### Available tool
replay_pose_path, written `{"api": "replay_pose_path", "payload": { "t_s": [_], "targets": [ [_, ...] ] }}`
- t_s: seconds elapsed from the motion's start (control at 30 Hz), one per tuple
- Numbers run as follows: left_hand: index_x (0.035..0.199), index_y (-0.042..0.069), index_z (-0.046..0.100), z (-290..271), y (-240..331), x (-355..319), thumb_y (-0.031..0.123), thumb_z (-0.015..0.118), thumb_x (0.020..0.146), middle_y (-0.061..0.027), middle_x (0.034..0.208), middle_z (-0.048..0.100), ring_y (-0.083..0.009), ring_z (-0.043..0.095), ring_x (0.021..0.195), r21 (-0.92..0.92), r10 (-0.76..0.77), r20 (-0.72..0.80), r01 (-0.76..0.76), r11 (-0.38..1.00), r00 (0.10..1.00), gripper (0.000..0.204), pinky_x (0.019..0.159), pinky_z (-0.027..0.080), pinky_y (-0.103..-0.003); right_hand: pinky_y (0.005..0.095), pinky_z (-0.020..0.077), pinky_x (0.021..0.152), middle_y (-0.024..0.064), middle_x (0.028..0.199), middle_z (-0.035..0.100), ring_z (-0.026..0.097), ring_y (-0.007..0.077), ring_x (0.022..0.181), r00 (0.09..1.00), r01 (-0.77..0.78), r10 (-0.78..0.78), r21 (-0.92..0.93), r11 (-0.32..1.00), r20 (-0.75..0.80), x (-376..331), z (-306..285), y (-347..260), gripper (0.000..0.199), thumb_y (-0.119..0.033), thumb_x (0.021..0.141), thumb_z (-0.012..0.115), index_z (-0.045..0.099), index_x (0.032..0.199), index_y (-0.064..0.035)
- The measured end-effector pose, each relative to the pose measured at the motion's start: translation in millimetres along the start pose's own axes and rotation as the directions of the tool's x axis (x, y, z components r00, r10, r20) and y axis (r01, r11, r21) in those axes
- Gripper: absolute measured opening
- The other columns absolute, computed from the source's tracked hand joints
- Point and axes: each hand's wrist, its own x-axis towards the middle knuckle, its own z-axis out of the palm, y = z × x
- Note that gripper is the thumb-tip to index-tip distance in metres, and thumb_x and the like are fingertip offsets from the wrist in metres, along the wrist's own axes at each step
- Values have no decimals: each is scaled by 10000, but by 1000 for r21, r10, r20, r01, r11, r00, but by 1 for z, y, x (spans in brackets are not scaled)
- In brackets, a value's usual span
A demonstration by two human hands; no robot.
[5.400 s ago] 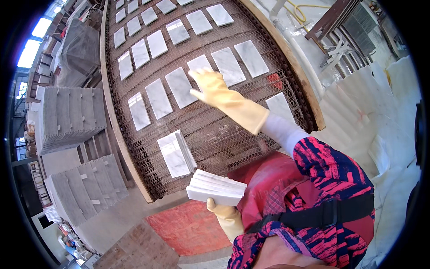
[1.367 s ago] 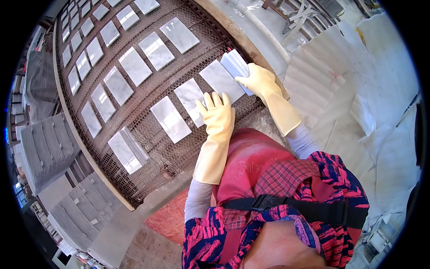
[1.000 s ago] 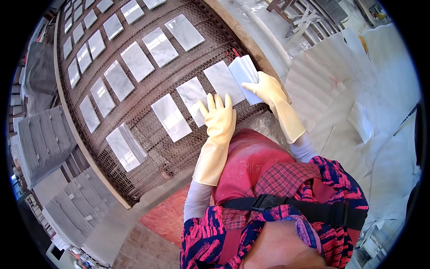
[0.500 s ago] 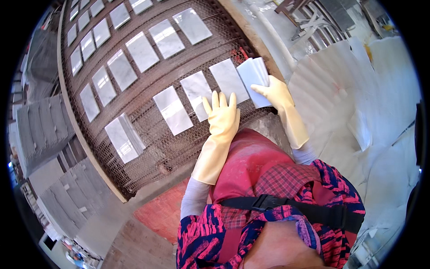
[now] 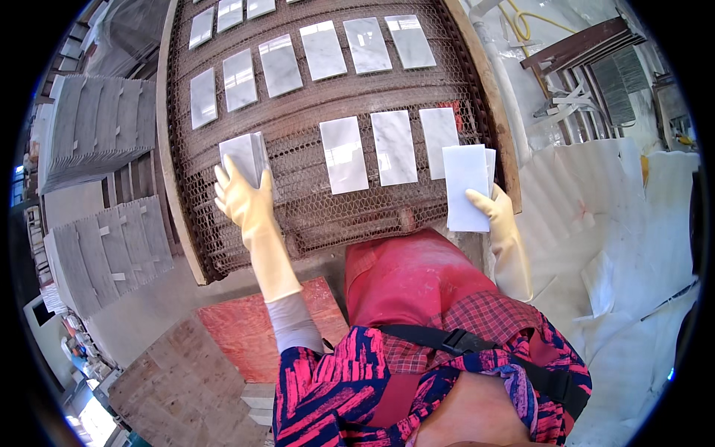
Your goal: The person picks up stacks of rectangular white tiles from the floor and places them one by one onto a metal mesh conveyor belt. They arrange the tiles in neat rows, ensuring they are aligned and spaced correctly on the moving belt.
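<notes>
My left hand (image 5: 249,201), in a pale yellow rubber glove, reaches to a short stack of marbled tiles (image 5: 240,155) at the left of the mesh belt. Its fingers are spread, with the fingertips at the stack's near end. My right hand (image 5: 500,208), gloved alike, grips a stack of thin white sheets (image 5: 465,175) by its right side, thumb on top. The sheets' exact material cannot be told. Between my hands lie three separate marbled tiles: one nearer the left (image 5: 344,156), a middle one (image 5: 395,147) and one beside the sheets (image 5: 438,141).
More tiles (image 5: 322,51) lie in rows farther up the mesh belt (image 5: 298,216), which has raised side rails (image 5: 173,149). Tall stacks of grey slabs (image 5: 100,123) stand at left. White crumpled sheeting (image 5: 596,216) spreads at right. A red board (image 5: 272,324) lies below the belt.
My left hand has moved left from the separate tiles to the short tile stack. My right hand still holds the white sheets, now turned more upright in view. The whole view has shifted.
</notes>
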Motion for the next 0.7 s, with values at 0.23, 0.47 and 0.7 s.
{"api": "replay_pose_path", "payload": {
  "t_s": [0.23,0.47,0.7],
  "targets": [
    [1709,194,315,-11,-1,18,369,907,835,-171,1728,376,-404,562,1439,-72,-40,158,52,996,987,1070,1181,530,-501,363,584,929,154,1139,798,761,206,1035,993,1,-62,-519,855,-100,-15,21,5,530,-298,890,873,712,1282,20],
    [1697,192,347,-10,-33,31,211,934,775,-183,1646,470,-383,560,1440,-511,-30,162,110,853,986,1094,1205,501,-484,416,578,965,196,1180,792,769,296,1100,981,-70,-88,-742,667,-171,-16,46,31,582,-402,877,859,716,1295,-23],
    [1656,128,410,-35,-46,-23,143,957,709,-206,1608,514,-401,560,1435,-630,220,84,-119,767,972,1094,1231,477,-467,442,566,993,236,1201,777,752,366,1143,971,-84,-124,-779,622,-204,-13,48,64,615,-481,893,817,711,1286,-20]
  ]
}}
